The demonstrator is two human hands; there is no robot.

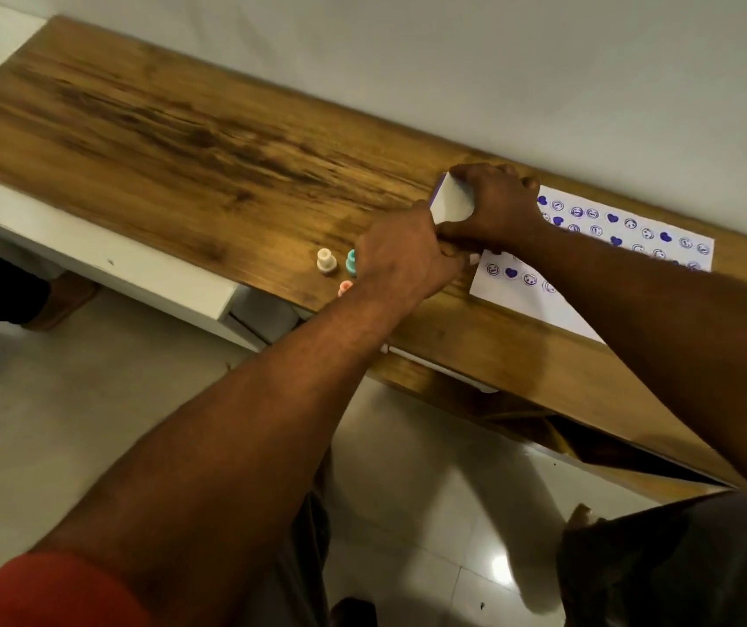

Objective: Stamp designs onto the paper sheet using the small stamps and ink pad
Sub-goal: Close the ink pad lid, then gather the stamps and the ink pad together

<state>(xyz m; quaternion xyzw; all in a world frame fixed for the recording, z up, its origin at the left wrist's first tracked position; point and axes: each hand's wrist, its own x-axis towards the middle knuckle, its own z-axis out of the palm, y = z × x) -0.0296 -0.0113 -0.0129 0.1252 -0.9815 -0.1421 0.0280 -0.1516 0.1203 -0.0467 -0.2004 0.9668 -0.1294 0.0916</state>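
Observation:
A white paper sheet (588, 246) with rows of purple hearts and smiley faces lies on the right of the wooden tabletop (181, 142). At its left end, my right hand (493, 205) grips the white ink pad (450, 202), whose lid is tilted up and shows a purple edge. My left hand (403, 255) is curled against the pad's near edge and pinches it; what lies under its fingers is hidden. Three small stamps stand just left of my left hand: a white stamp (326, 261), a teal stamp (351, 262) and a pink stamp (344, 287), the last two partly hidden.
The tabletop runs along a white wall (453, 61). Its near edge is close to the stamps. A white cabinet front (104, 260) sits below it on the left. A pale tiled floor (113, 400) and dark objects at the far left lie below.

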